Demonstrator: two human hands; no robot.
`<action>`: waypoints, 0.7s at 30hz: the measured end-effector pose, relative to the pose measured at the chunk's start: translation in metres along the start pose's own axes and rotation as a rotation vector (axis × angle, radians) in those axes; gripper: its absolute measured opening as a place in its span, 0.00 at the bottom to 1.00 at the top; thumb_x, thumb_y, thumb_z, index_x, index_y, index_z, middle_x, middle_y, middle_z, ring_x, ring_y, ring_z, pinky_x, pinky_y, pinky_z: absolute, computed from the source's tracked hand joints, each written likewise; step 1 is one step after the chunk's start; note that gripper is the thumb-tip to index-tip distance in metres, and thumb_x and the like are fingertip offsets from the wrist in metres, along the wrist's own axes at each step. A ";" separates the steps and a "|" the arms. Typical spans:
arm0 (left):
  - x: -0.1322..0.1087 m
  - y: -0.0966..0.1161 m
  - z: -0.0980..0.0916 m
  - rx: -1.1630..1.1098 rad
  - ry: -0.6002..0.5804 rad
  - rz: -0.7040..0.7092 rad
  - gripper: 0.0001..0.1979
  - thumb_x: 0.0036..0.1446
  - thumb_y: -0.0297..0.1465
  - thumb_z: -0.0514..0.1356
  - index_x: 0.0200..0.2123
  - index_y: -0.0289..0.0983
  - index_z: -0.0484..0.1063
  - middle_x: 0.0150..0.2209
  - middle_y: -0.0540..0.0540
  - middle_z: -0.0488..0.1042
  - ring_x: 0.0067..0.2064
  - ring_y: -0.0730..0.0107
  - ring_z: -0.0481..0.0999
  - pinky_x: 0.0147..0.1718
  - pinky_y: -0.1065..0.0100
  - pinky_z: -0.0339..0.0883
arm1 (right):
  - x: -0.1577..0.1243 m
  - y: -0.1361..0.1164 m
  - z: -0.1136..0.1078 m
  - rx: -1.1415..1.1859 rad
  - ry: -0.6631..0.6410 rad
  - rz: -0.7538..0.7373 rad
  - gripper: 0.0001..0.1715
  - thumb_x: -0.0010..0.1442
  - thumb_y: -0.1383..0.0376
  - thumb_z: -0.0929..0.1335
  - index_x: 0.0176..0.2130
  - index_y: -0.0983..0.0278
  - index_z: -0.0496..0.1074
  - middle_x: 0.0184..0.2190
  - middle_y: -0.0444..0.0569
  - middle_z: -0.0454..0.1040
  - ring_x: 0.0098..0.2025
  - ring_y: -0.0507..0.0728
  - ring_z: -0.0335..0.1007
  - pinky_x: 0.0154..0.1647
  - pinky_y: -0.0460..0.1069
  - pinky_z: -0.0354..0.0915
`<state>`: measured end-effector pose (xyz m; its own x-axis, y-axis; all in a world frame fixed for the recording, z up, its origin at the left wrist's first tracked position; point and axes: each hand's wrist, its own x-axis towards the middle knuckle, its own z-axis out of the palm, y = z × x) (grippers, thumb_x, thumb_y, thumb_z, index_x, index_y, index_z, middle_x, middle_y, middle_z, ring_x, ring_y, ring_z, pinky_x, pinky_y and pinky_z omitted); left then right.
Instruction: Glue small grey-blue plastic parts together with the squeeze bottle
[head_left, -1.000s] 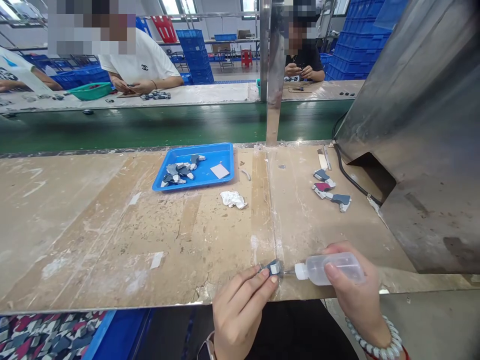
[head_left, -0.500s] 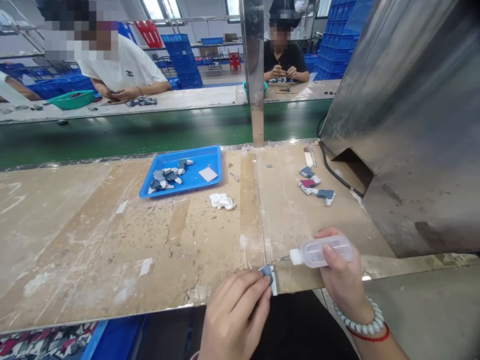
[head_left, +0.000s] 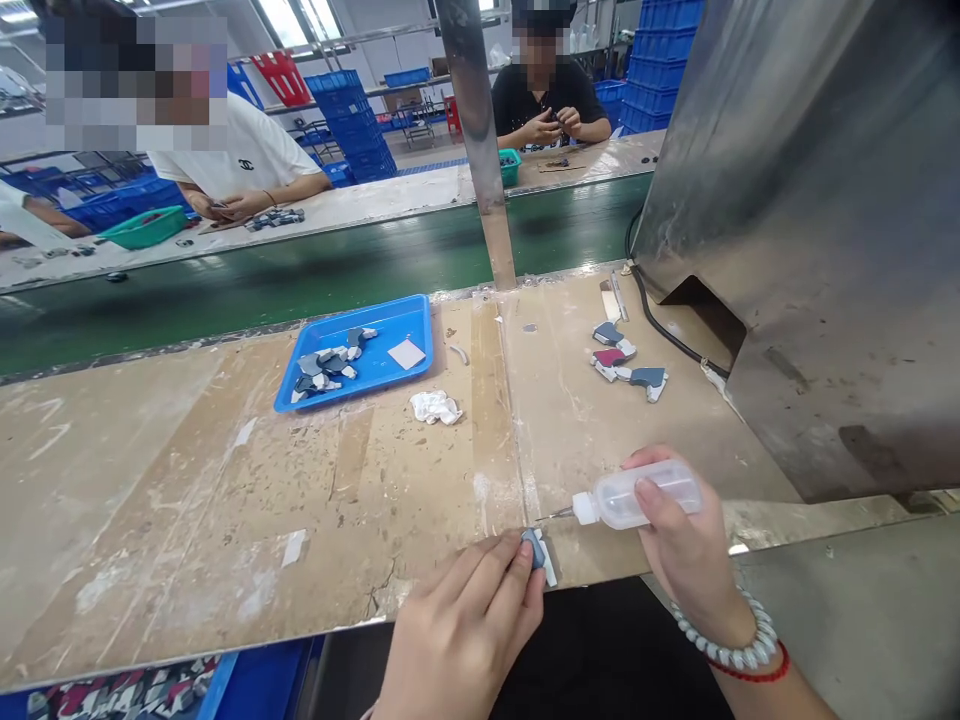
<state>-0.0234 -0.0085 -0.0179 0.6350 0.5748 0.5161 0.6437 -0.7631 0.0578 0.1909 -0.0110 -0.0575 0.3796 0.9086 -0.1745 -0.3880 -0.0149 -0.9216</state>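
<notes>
bright, even daylight from the far windows; glare on the green conveyor belt and the metal housing; soft shadows, edges bowed, faces pixelated.

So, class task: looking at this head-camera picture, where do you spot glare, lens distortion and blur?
Head view: glare streaks the green conveyor belt and the steel housing; the metal post leans and the bench edge tilts, showing wide-angle distortion; the left hand, small grey piece, right hand and squeeze bottle look sharp; faces are pixelated.
</notes>
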 end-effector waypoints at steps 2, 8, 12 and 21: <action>-0.004 0.005 0.002 0.055 0.031 0.023 0.05 0.65 0.24 0.60 0.40 0.31 0.77 0.41 0.42 0.84 0.39 0.61 0.85 0.35 0.62 0.81 | 0.000 0.000 -0.001 -0.017 -0.019 -0.007 0.22 0.47 0.51 0.79 0.35 0.59 0.73 0.24 0.41 0.68 0.26 0.51 0.63 0.26 0.45 0.61; -0.009 0.011 0.011 0.036 0.151 0.024 0.05 0.59 0.18 0.65 0.39 0.28 0.77 0.39 0.39 0.84 0.40 0.61 0.85 0.36 0.65 0.81 | -0.003 0.001 -0.003 -0.059 -0.005 -0.020 0.21 0.48 0.51 0.78 0.35 0.59 0.73 0.24 0.42 0.68 0.25 0.53 0.63 0.25 0.47 0.61; -0.012 0.009 0.018 -0.006 0.207 0.002 0.06 0.56 0.17 0.67 0.37 0.28 0.77 0.37 0.39 0.84 0.39 0.62 0.85 0.39 0.66 0.80 | -0.005 0.002 -0.002 -0.098 0.013 -0.067 0.18 0.50 0.53 0.77 0.34 0.60 0.73 0.23 0.41 0.67 0.24 0.53 0.63 0.24 0.47 0.61; -0.009 0.003 0.019 -0.249 0.202 -0.143 0.06 0.58 0.17 0.66 0.34 0.32 0.76 0.33 0.46 0.81 0.39 0.70 0.82 0.42 0.71 0.77 | -0.005 -0.010 0.005 -0.223 -0.053 -0.183 0.09 0.48 0.64 0.74 0.28 0.62 0.71 0.19 0.39 0.67 0.19 0.48 0.61 0.18 0.41 0.58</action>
<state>-0.0188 -0.0105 -0.0391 0.4325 0.6304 0.6447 0.5804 -0.7418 0.3360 0.1885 -0.0137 -0.0461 0.3792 0.9252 0.0146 -0.1205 0.0650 -0.9906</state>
